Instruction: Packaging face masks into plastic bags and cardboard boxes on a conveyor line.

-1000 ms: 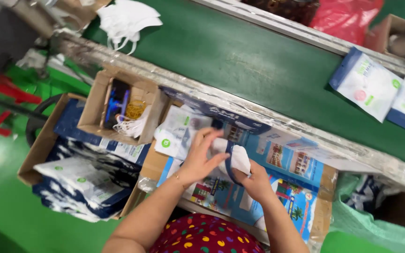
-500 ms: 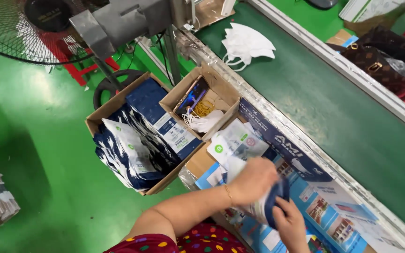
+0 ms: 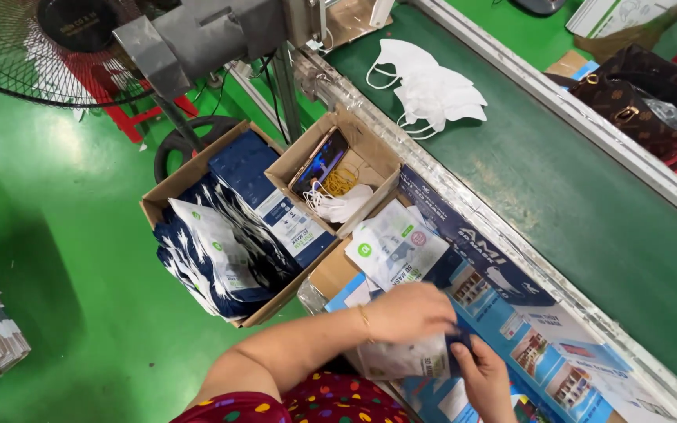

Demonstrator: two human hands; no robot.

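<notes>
My left hand [image 3: 410, 312] lies over a white mask pouch [image 3: 405, 359] and grips its upper edge. My right hand [image 3: 483, 377] pinches the same pouch at its dark blue end, low in the view. Both hands work above a blue printed carton [image 3: 511, 313] that lies flat beside the conveyor. Another white pouch with a green dot [image 3: 395, 247] rests just beyond my left hand. What is inside the held pouch is hidden.
A cardboard box of dark blue and white pouches [image 3: 221, 227] stands on the green floor at left. A smaller box [image 3: 338, 168] holds a phone, rubber bands and masks. White face masks [image 3: 429, 86] lie on the green conveyor belt [image 3: 573, 180]. A fan [image 3: 41, 47] stands behind.
The view has swung left and down, from the belt toward the floor boxes. My hands stayed together over the blue carton and now hold a pouch lower in the view.
</notes>
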